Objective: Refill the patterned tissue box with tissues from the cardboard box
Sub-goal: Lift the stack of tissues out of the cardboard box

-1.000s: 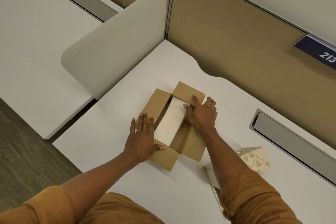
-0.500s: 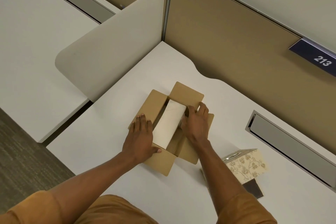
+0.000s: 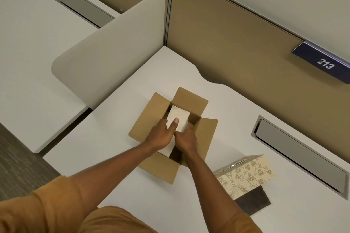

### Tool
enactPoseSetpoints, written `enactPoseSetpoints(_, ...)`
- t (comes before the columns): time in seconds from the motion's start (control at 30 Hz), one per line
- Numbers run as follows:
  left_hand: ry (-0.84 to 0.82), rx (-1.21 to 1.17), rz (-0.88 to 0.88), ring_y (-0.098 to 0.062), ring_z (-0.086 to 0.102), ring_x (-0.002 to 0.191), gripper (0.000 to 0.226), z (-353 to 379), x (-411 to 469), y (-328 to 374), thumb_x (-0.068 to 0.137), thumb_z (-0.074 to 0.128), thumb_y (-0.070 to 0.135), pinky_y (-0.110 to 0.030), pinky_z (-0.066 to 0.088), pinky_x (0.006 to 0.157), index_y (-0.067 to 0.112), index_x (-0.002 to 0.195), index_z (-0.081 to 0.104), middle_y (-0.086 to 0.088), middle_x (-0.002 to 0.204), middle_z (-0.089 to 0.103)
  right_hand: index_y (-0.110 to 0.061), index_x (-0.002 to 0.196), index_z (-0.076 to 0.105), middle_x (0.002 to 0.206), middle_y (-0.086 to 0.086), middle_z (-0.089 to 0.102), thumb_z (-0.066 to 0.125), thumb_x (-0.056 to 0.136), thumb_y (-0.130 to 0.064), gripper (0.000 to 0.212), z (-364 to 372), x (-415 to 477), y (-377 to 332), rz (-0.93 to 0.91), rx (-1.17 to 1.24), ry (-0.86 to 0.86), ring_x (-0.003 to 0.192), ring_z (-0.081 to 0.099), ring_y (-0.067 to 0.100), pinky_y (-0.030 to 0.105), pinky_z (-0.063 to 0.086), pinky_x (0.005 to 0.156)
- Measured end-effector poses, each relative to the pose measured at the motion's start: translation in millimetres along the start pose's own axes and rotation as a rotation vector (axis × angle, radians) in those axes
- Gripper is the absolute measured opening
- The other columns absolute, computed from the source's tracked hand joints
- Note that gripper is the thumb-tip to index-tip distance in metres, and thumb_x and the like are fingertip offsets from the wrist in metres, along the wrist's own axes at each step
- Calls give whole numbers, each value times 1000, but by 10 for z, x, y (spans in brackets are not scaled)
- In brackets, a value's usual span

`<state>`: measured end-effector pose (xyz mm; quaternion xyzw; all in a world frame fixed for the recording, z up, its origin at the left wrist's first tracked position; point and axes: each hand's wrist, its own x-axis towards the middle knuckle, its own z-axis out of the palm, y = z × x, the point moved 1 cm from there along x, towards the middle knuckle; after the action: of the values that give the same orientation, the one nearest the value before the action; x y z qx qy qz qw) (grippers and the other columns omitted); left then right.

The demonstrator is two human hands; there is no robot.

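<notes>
Both hands on smooth tissue block

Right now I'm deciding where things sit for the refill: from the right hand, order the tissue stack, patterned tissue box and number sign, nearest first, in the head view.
From the right hand:
1. Tissue stack, touching it, inside the cardboard box.
2. Patterned tissue box, on the desk to its right.
3. Number sign, up on the partition, far right.

We see a white bench with a grey cable hatch set into it. A rounded beige divider stands at its left edge. On the tan partition wall hangs a dark blue sign reading 213. Grey carpet shows lower left.
</notes>
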<state>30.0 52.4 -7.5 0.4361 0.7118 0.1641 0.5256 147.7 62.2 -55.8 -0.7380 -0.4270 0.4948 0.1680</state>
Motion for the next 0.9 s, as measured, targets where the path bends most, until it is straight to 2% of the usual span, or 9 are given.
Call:
enactPoseSetpoints(0.1,-89,-70,-114,-31,37,158,100,33,194,-34,96,23,85,-47,34,124,17,169,16,-7,175,31,-4,155,45,143,14,66,63,106,-29,58,53,93,21,75,61,-54,125,67,32,44,62,99)
enactPoseSetpoints(0.23,-133,-112,-203,-30,36,159,109,73,393,-80,95,23,87,-44,32,125,9,169,9,-12,175,30,0,167,19,158,14,52,62,104,-30,82,160,149,34,189,104,-75,127,61,28,38,55,91)
enactPoseSetpoints(0.33,-161,-115,-230,-30,35,159,108,131,470,-100,97,25,84,-41,32,125,6,169,3,-14,175,29,2,164,23,150,18,60,68,101,-36,86,236,227,39,262,119,-16,129,65,34,45,60,100)
enactPoseSetpoints(0.4,-150,-123,-242,-30,35,160,107,179,515,-123,99,26,82,-41,32,125,5,169,0,-15,175,29,4,163,23,151,21,60,68,102,-40,88,278,269,30,282,59,-12,131,65,38,49,59,105)
enactPoseSetpoints(0.6,-147,-171,-253,-28,43,154,101,221,655,-164,101,27,79,-37,35,121,2,166,25,-15,170,41,5,157,31,148,21,61,63,105,-45,79,308,345,-2,288,-33,-15,130,66,38,43,57,97)
enactPoseSetpoints(0.73,-152,-163,-265,-28,43,154,100,212,686,-174,101,27,80,-34,34,118,2,165,29,-14,169,42,2,157,36,150,21,59,62,105,-50,78,340,364,7,283,-64,-21,131,65,37,47,59,105)
enactPoseSetpoints(0.83,-170,-162,-270,-27,47,151,98,194,702,-153,100,25,80,-31,35,109,4,160,41,-13,167,46,4,156,38,152,21,57,59,106,-50,76,359,379,5,285,-80,-34,135,61,37,50,57,108)
enactPoseSetpoints(0.9,-168,-167,-271,-27,46,152,98,195,707,-146,100,25,80,-29,33,106,4,160,41,-13,167,45,5,157,36,153,22,56,58,106,-51,79,365,379,8,294,-60,-35,137,60,37,50,56,110)
